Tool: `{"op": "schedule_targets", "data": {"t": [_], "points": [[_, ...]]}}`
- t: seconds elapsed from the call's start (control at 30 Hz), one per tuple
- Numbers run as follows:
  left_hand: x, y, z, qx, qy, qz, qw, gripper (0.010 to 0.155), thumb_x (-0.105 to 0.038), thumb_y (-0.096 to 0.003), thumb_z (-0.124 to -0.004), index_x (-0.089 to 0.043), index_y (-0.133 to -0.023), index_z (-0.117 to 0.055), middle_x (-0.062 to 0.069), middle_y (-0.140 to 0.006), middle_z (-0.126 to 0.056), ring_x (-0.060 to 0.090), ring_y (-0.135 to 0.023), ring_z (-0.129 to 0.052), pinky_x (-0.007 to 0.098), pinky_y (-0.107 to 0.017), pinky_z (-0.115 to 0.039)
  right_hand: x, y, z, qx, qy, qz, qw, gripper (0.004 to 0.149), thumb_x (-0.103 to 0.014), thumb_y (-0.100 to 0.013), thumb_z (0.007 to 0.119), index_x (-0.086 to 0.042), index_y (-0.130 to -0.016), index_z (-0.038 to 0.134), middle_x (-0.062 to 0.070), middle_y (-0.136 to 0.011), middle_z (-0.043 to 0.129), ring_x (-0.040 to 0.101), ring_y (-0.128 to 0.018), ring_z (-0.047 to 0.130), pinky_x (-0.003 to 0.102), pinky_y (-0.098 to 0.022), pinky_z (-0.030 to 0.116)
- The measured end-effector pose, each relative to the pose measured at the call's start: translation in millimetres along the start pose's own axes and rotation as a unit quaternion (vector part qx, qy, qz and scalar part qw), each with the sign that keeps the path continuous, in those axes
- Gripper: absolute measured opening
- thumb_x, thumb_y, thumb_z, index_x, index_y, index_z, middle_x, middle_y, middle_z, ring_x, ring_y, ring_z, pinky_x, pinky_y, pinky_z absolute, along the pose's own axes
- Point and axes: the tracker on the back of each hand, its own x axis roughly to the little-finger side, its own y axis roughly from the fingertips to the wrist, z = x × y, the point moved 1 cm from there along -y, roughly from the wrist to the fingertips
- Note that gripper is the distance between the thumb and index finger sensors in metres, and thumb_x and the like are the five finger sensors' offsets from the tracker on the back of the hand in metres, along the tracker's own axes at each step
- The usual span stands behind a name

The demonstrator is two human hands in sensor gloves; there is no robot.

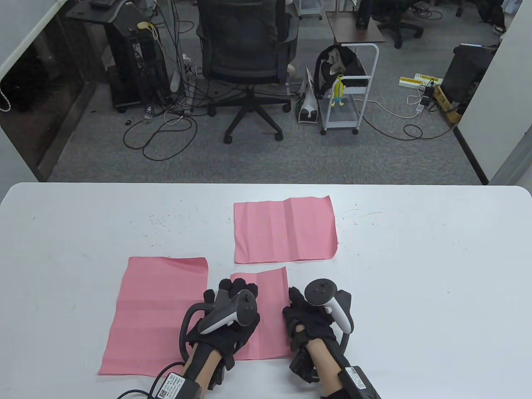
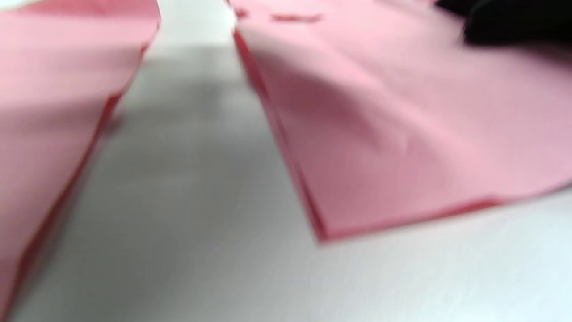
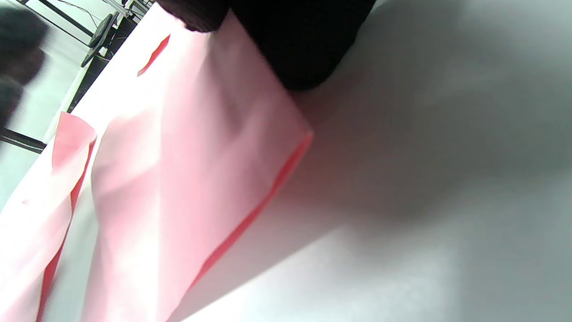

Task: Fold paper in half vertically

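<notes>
A narrow pink folded paper (image 1: 270,320) lies on the white table between my hands, long side running away from me. My left hand (image 1: 232,291) lies flat on its left part, fingers spread. My right hand (image 1: 296,297) touches its right edge with its fingertips. In the left wrist view the folded paper (image 2: 402,134) shows a doubled edge lying flat. In the right wrist view the folded paper (image 3: 178,179) lies under my gloved fingers (image 3: 304,40) at its edge.
A larger pink sheet (image 1: 156,314) lies flat to the left, close to the folded one. Another creased pink sheet (image 1: 284,228) lies further back at the centre. The table's (image 1: 415,270) far edge faces an office chair (image 1: 249,54).
</notes>
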Motion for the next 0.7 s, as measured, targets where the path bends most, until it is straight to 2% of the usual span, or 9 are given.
{"op": "schedule_targets", "data": {"t": [0.17,0.23,0.57,0.67,0.7], "points": [[-6.8,24.0,32.4,-0.086,0.013,-0.009,0.996,0.077,-0.063,-0.0543,-0.042,-0.036,-0.115,-0.004,0.000,-0.126,-0.001,0.036,-0.116,-0.001,0.067,-0.082,-0.017,0.0,0.3,0.2,0.001,0.001,0.001,1.000,0.061,-0.032,-0.052,0.074,-0.022,-0.105,0.046,-0.008,-0.085,0.083,0.002,-0.053,0.098,0.023,-0.037,0.086],[-8.7,31.5,39.2,-0.102,0.017,-0.015,0.995,0.077,-0.064,-0.0543,-0.042,-0.036,-0.116,-0.004,0.000,-0.126,-0.001,0.037,-0.116,-0.002,0.067,-0.082,-0.018,0.1,0.3,0.2,0.002,0.001,0.001,1.000,0.061,-0.032,-0.052,0.074,-0.023,-0.105,0.046,-0.008,-0.085,0.084,0.002,-0.053,0.098,0.023,-0.037,0.086],[-10.1,47.3,50.6,-0.127,0.023,-0.030,0.991,0.077,-0.064,-0.0545,-0.042,-0.036,-0.116,-0.006,0.001,-0.127,-0.003,0.037,-0.116,-0.003,0.067,-0.082,-0.019,6.9,0.6,-4.0,-0.009,-0.039,-0.020,0.999,0.059,-0.032,-0.051,0.075,-0.025,-0.104,0.048,-0.006,-0.085,0.085,0.005,-0.055,0.098,0.025,-0.038,0.086],[-9.0,48.5,50.7,-0.128,0.020,-0.029,0.991,0.077,-0.064,-0.0545,-0.042,-0.035,-0.117,-0.006,0.001,-0.127,-0.003,0.037,-0.116,-0.003,0.067,-0.082,-0.020,7.9,11.4,-18.1,0.019,-0.056,-0.036,0.998,0.058,-0.030,-0.050,0.076,-0.027,-0.103,0.051,-0.006,-0.083,0.087,0.007,-0.053,0.099,0.028,-0.040,0.086],[-8.7,48.5,50.9,-0.127,0.019,-0.029,0.991,0.077,-0.064,-0.0545,-0.042,-0.035,-0.117,-0.006,0.001,-0.127,-0.004,0.037,-0.116,-0.003,0.067,-0.082,-0.020,7.7,19.8,-30.1,0.033,-0.070,-0.046,0.996,0.058,-0.030,-0.050,0.076,-0.028,-0.103,0.052,-0.007,-0.083,0.087,0.007,-0.053,0.100,0.028,-0.039,0.086]]}}
